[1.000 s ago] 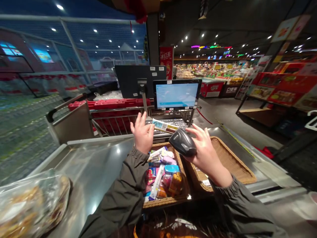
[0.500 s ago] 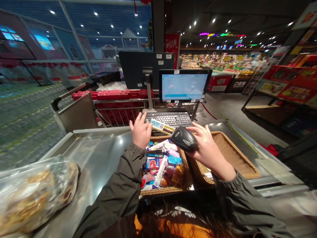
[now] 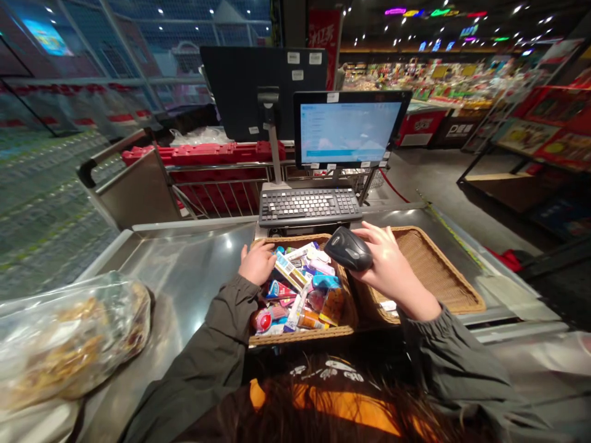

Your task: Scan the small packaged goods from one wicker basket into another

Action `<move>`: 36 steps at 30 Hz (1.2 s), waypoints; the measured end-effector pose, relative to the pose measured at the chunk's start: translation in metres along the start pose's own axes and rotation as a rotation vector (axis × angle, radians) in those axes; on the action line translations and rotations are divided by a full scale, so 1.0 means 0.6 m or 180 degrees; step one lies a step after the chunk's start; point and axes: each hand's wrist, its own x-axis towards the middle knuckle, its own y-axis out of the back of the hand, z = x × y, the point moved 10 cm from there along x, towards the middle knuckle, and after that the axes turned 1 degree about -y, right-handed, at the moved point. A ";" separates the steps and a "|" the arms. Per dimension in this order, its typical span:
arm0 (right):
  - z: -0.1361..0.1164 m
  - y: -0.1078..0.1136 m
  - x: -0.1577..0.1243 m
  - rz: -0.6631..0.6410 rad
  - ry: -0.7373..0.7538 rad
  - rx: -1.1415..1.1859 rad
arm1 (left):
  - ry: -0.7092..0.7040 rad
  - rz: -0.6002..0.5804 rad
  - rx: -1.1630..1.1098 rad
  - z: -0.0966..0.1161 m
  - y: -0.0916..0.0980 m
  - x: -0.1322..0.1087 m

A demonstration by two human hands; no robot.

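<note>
Right hand point(image 3: 391, 263) is gripping scanner point(image 3: 348, 249); left hand point(image 3: 257, 263) resting curled by packet point(image 3: 292, 272), hold unclear. Packet's looking light, stiffish: pinch long edges.

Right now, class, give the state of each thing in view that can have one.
Front monitor: screen lit
Rear monitor: turned away
Keyboard: uncovered
Scanner: held in right hand
Left basket: filled with small packages
Right basket: white item inside
Long package: at left hand; grip unclear
Clear bag: filled, closure unclear
</note>
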 end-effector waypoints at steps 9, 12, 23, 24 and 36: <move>0.016 -0.009 -0.005 -0.0057 0.0006 0.0035 | -0.0334 -0.0927 0.0576 -0.015 -0.045 -0.049; 0.031 0.004 -0.010 0.0045 -0.0029 0.0009 | -0.0444 -0.0604 0.0745 0.013 -0.014 -0.043; 0.191 0.140 -0.099 0.0841 -0.0872 -0.0627 | -0.2456 -0.0706 0.0353 0.357 -0.061 0.052; 0.205 0.146 -0.112 0.0871 -0.0952 -0.0663 | -0.2610 -0.0774 0.0388 0.390 -0.086 0.063; 0.308 0.169 -0.216 0.0864 -0.1515 -0.0566 | -0.4015 -0.1378 0.0948 0.621 -0.383 0.175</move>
